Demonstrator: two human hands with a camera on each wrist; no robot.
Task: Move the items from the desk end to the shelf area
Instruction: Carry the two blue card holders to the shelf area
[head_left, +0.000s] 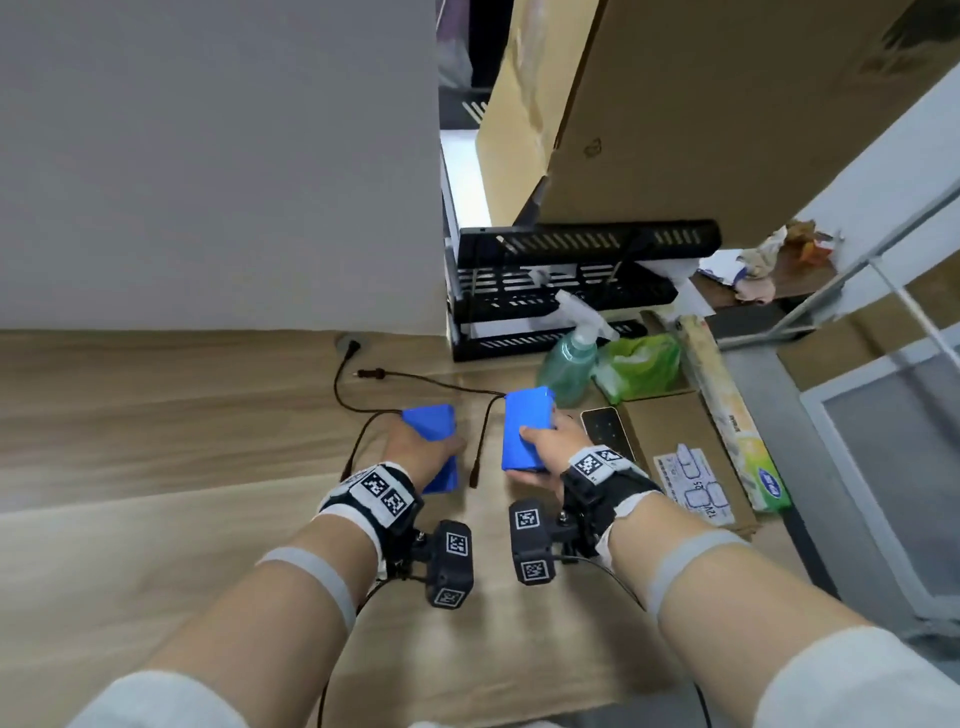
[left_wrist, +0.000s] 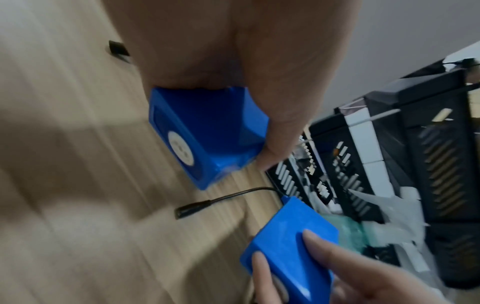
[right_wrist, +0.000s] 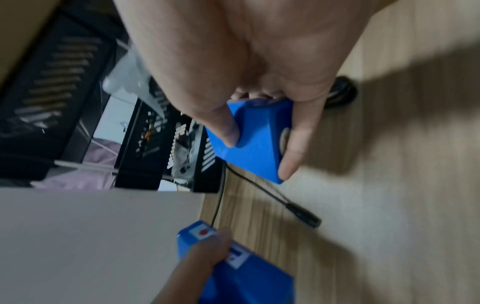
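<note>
Two blue battery packs with thin black cables are over the wooden desk (head_left: 156, 415). My left hand (head_left: 423, 447) grips the left blue pack (head_left: 431, 423) (left_wrist: 207, 131), thumb and fingers curled round its sides. My right hand (head_left: 545, 439) grips the right blue pack (head_left: 524, 431) (right_wrist: 257, 142), thumb on top and fingers along its edge. Each wrist view also shows the other pack (left_wrist: 288, 242) (right_wrist: 244, 279) held by the other hand. The black slotted shelf rack (head_left: 561, 291) stands just beyond, at the desk's far right. Whether the packs touch the desk I cannot tell.
A spray bottle (head_left: 569, 364), a green wipes packet (head_left: 641, 364), a small phone-like device (head_left: 605, 428), flat cardboard (head_left: 670, 431) and a long box (head_left: 727, 415) crowd the right side. Loose cable plugs (head_left: 371, 372) lie behind the packs. A grey partition (head_left: 208, 156) bounds the desk's back.
</note>
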